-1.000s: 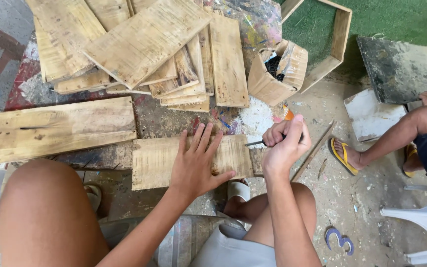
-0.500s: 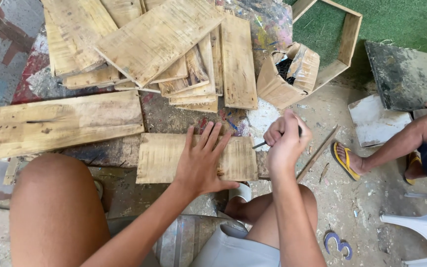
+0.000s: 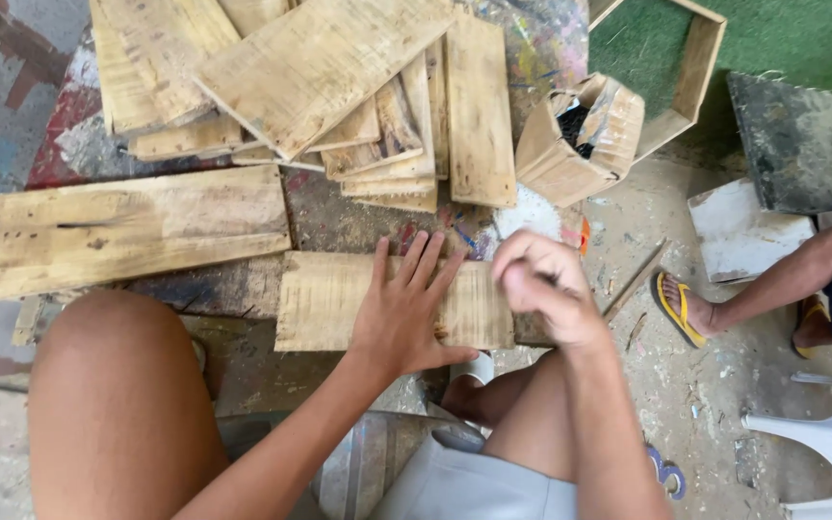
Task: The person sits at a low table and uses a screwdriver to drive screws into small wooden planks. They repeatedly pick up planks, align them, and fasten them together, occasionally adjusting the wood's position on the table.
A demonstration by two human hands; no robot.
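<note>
Short plank: my left hand flat on it, fingers spread. My right hand over plank's right end, fist curled, contents hidden. Cardboard box beyond plank.

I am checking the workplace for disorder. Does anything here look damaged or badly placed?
Yes. The cardboard box beside the plank pile is torn open and tipped sideways. The long plank has a split near its left end. The left hand lies flat on a short plank.

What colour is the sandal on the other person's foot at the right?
Yellow, with a dark inner sole. The sandal shows clearly in the head view, on the dusty floor.
</note>
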